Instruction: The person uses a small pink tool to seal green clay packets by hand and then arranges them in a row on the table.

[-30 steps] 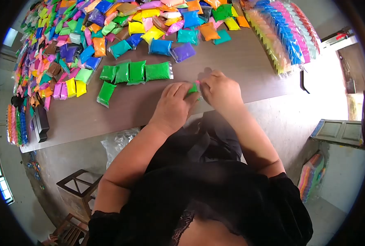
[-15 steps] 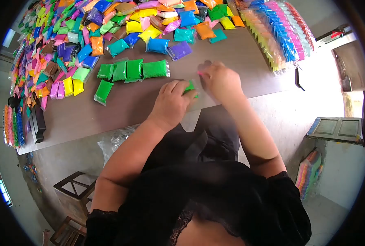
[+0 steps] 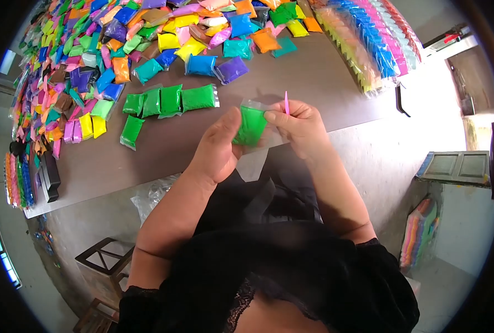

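Note:
A clear plastic packet with green filling (image 3: 251,125) is raised over the table's near edge, between my two hands. My left hand (image 3: 216,149) grips it from the left, thumb up along its side and the other fingers mostly hidden behind it. At its upper right corner, my right hand (image 3: 303,126) pinches the clear rim between thumb and finger. A thin pink pointed stick (image 3: 286,103) also stands up from the right fingers. Left of my hands, several green packets (image 3: 171,101) form a row, with another green packet (image 3: 131,132) lying below it.
Many coloured packets (image 3: 114,50) are heaped over the table's (image 3: 180,136) far and left parts. Long bagged strips of colourful packets (image 3: 363,47) lie at the far right. Below the left edge are a clear plastic bag (image 3: 150,197) and a dark stool (image 3: 104,256).
The green packet has been lifted from the table and turned to face me. My right hand has come in to its corner, the pink stick now upright. The view has shifted slightly.

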### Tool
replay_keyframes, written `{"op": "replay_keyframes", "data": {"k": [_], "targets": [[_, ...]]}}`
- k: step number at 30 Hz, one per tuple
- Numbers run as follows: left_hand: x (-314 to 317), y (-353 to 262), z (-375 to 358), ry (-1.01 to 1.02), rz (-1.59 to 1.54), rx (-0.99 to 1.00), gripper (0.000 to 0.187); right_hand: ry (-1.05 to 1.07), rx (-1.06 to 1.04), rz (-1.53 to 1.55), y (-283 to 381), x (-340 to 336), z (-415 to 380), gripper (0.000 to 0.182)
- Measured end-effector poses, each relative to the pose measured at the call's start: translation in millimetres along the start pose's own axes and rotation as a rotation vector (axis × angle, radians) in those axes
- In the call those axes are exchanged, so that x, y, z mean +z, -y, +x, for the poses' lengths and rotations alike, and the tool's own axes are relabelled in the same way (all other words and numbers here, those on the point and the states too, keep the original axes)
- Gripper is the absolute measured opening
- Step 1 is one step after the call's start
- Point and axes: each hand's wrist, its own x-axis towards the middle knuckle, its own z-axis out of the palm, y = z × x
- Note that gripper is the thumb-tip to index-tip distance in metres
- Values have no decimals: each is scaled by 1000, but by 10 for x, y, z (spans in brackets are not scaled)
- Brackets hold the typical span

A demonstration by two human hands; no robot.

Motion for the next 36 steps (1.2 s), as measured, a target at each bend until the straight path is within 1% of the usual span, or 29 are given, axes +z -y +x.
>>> {"op": "replay_keyframes", "data": {"k": [1, 2, 4, 5, 7, 8, 9, 10, 11, 12, 13, 14, 15, 16, 17, 18, 20, 23, 26, 28, 29, 31, 33, 35, 36], "targets": [[-38, 39, -10, 68, 133, 21, 30, -10, -20, -94, 15, 12, -19, 19], [-68, 69, -18, 135, 265, 42, 30, -11, -16, -94, -13, 10, -23, 19], [-92, 110, -16, 106, 313, 57, 31, 26, -139, -129, -76, 17, -24, 15], [-92, 120, -16, 81, 364, 74, 32, 26, -138, -128, -92, 43, -31, 15], [-75, 127, -16, 45, 368, 93, 31, -171, -303, -172, -94, 106, -58, 11], [-66, 127, -17, 10, 372, 111, 30, -171, -304, -173, -60, 109, -85, 11], [-53, 119, -22, 12, 372, 110, 30, -159, -259, -167, -8, 105, -121, 12], [-37, 109, -35, -12, 459, 156, 28, -149, -213, -161, 29, 93, -153, 14], [-32, 105, -44, -35, 547, 201, 26, -154, -212, -161, 49, 74, -173, 14], [-55, 117, -39, -31, 546, 198, 26, -75, -97, -60, 68, 53, -185, 16], [-82, 126, -27, -47, 714, 320, 24, 6, 17, 42, 80, 38, -193, 19], [-102, 132, -22, -62, 881, 444, 25, 0, 17, 40, 76, 38, -202, 19], [-118, 130, -21, -59, 878, 442, 25, 29, 74, 98, 64, 52, -209, 21], [-100, 104, -22, -44, 1077, 616, 31, 57, 132, 155, 55, 64, -215, 24], [-86, 80, -24, -28, 1274, 793, 39, 53, 134, 153, 55, 71, -222, 24], [-75, 58, -28, -28, 1269, 792, 39, 89, 156, 192, 59, 78, -227, 23], [-67, 18, -30, 24, 1435, 977, 50, 124, 178, 230, 58, 86, -235, 21], [-128, 36, -34, 48, 1496, 1032, 53, 127, 197, 169, 29, 90, -257, 19], [-124, 15, -46, 101, 1507, 1048, 54, 150, 210, 204, 39, 79, -251, 16], [-86, 20, -68, 96, 1492, 1038, 54, 233, 212, 266, 6, 36, -257, 11], [-76, 38, -86, 92, 1473, 1020, 54, 232, 214, 269, -24, 29, -260, 11], [-83, 63, -89, 113, 1452, 1009, 52, 298, 143, 346, -80, 19, -269, 8], [-82, 89, -85, 135, 1431, 1004, 50, 258, 129, 328, -82, 32, -306, 8], [-62, 147, -115, 254, 1012, 572, 50, 222, 112, 309, -61, 49, -343, 9], [-44, 162, -147, 254, 1012, 572, 50, 130, 68, 155, -46, 57, -357, 9]]}}
